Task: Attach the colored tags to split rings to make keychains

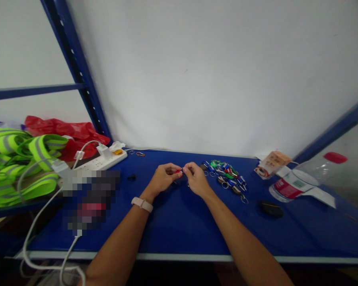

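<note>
My left hand is closed in a pinch around a small red carabiner, mostly covered by the fingers. Fingertips almost touching it, my right hand pinches what looks like a small metal key ring at the carabiner's end. Both hands are just above the blue table. Just right of my right hand lies a pile of carabiner keychains in green, blue, red and silver, with rings attached. At the back left are an orange carabiner and a loose key ring.
Left: a power strip with white cables, a blurred-out object, neon reflective straps and a red plastic bag. Right: a black case, a small box and a red-capped plastic bottle. A small black item lies left of my hands.
</note>
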`<state>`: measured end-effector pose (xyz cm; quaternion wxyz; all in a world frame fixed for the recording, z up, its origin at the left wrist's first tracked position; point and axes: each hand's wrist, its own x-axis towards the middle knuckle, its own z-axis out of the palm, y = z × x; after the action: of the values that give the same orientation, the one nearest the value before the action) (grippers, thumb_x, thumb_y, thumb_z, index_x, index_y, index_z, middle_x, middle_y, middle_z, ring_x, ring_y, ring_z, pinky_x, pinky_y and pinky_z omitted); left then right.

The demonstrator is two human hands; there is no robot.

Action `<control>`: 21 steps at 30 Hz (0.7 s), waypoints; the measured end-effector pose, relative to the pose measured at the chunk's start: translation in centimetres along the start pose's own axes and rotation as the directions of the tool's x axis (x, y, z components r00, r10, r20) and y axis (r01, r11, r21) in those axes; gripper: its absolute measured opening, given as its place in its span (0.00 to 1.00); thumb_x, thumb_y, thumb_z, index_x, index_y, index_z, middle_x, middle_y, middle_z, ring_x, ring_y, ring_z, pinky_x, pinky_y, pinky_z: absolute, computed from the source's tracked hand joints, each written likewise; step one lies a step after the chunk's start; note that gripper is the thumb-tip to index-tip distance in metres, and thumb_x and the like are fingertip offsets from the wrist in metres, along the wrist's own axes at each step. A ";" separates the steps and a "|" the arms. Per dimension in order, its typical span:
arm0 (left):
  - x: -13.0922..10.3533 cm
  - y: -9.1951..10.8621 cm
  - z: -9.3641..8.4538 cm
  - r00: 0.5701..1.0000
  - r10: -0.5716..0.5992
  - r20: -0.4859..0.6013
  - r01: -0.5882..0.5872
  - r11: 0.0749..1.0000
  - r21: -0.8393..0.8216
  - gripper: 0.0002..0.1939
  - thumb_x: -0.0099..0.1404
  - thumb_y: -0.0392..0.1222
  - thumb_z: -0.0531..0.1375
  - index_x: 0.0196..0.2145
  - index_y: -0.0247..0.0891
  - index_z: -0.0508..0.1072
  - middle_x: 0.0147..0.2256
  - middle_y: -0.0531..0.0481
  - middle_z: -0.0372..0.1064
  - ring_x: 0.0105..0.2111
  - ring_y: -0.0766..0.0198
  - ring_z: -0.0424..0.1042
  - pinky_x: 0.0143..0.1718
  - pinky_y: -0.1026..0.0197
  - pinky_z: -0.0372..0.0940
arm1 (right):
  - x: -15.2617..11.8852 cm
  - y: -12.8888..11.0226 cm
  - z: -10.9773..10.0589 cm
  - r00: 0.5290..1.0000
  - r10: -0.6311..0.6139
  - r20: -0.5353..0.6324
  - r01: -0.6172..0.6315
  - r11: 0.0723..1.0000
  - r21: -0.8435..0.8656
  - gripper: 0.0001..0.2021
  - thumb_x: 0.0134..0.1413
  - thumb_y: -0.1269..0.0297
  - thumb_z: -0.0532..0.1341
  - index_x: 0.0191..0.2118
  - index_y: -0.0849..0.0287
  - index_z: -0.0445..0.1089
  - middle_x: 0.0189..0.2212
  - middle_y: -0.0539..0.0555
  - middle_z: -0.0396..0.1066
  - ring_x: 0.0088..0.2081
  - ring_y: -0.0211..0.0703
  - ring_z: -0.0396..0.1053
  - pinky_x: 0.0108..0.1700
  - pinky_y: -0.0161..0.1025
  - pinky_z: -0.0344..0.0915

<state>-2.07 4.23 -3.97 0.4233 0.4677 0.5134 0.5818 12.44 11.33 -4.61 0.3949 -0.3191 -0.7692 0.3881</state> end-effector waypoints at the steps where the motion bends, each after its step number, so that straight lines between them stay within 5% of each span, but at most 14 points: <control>1: 0.0 0.0 0.0 1.000 -0.005 0.002 0.005 1.000 -0.001 0.17 0.50 0.44 0.70 0.35 0.32 0.75 0.32 0.45 0.76 0.30 0.64 0.72 0.34 0.62 0.65 | 0.0 0.0 0.0 1.000 0.001 0.002 -0.001 1.000 0.001 0.11 0.58 0.56 0.54 0.33 0.58 0.65 0.26 0.50 0.65 0.28 0.40 0.62 0.32 0.37 0.58; 21: -0.3 0.0 -0.1 0.999 -0.011 -0.037 0.010 0.999 -0.030 0.16 0.51 0.44 0.70 0.35 0.33 0.75 0.31 0.48 0.75 0.29 0.67 0.71 0.34 0.64 0.64 | 0.4 0.7 -0.4 0.997 0.073 -0.007 -0.072 0.995 0.064 0.12 0.55 0.54 0.58 0.33 0.59 0.70 0.26 0.51 0.69 0.29 0.40 0.65 0.33 0.37 0.61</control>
<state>-2.15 3.91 -3.99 0.4236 0.4475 0.5150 0.5959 12.72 12.15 -4.89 0.3942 -0.3359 -0.7425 0.4249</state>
